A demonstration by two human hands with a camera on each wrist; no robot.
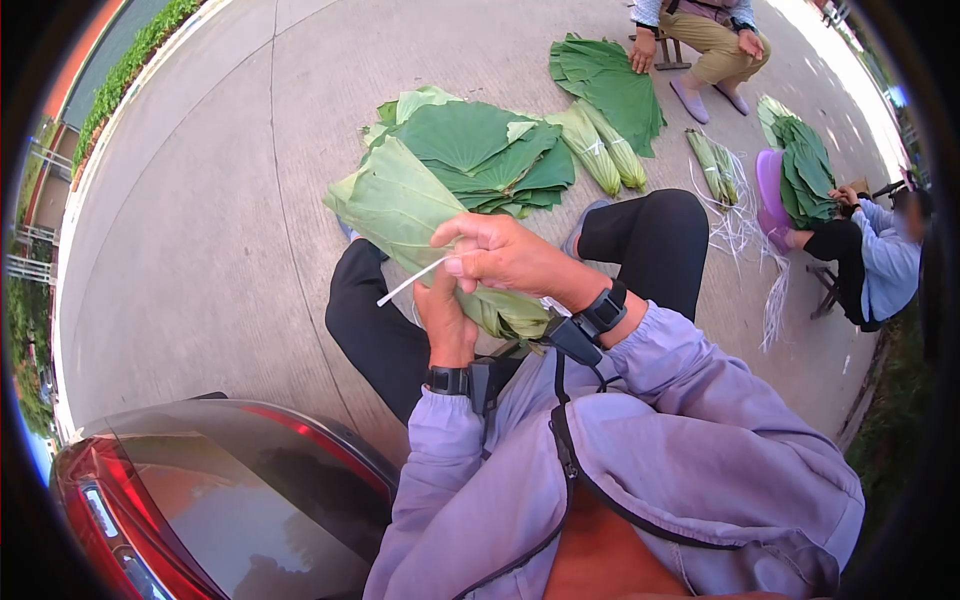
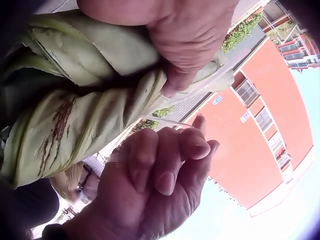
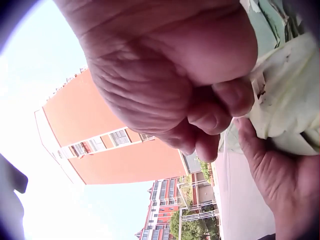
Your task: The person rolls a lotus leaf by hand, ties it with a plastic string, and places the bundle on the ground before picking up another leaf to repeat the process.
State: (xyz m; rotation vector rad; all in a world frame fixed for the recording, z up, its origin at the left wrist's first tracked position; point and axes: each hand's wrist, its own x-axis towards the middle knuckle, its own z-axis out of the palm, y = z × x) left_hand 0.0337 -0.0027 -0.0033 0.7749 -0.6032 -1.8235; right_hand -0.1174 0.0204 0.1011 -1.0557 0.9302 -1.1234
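Note:
A folded bundle of pale green lotus leaves (image 1: 395, 205) lies across the person's lap, its gathered, creased end (image 1: 512, 314) toward the body. The left hand (image 1: 445, 325) grips the bundle from below, and in the left wrist view its thumb presses on the twisted leaf (image 2: 75, 130). Curled fingers of the right hand (image 1: 510, 255) pinch a white plastic string (image 1: 408, 284) close over the bundle. From the right hand the string's free end sticks out to the left. In the right wrist view the left thumb (image 3: 250, 140) meets the leaf beside the right fingertips.
A pile of loose lotus leaves (image 1: 480, 150) lies ahead on the concrete, with tied bundles (image 1: 600, 148) beside it. White strings (image 1: 735, 215) lie scattered to the right. Two other people sit near more leaves (image 1: 805, 170). A car (image 1: 240, 490) stands close on the left.

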